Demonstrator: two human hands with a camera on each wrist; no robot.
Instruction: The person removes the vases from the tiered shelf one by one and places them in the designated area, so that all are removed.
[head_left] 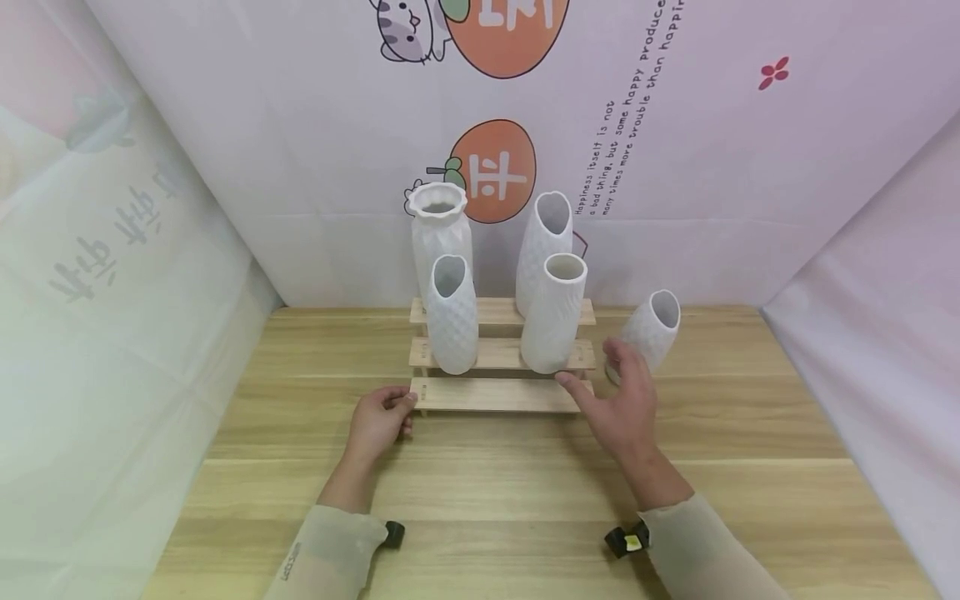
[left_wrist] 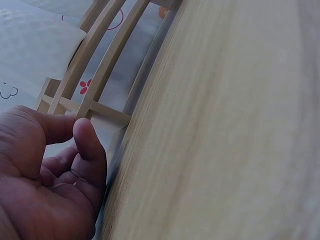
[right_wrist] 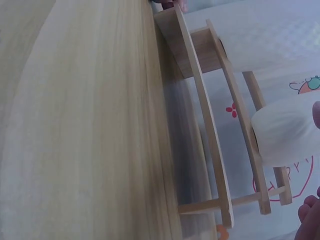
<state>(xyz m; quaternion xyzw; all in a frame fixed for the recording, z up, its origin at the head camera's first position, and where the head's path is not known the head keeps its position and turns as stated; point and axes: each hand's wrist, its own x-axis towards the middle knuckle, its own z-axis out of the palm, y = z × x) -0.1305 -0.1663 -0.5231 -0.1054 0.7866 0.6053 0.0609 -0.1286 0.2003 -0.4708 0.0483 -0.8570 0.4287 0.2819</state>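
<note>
Left fingers (left_wrist: 89, 141) pinch a wooden stand (head_left: 491, 396), right fingers (head_left: 636, 371) spread apart beside a vase (head_left: 651, 335); backdrop lettering (head_left: 595, 158) begins "Happiness itself".

Pale beige sleeves (head_left: 337, 542) — small dark lettering (head_left: 290, 562) on left; black wrist devices (head_left: 617, 542) — yellow-green patch (head_left: 633, 542) on right.

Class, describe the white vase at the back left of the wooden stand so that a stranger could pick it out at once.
On the wood-grain table, find the tiered wooden stand. Look to the left end of its rear shelf, at the white vase. Its ruffled, flared rim sets it apart from the smooth-rimmed vase in front.
</note>
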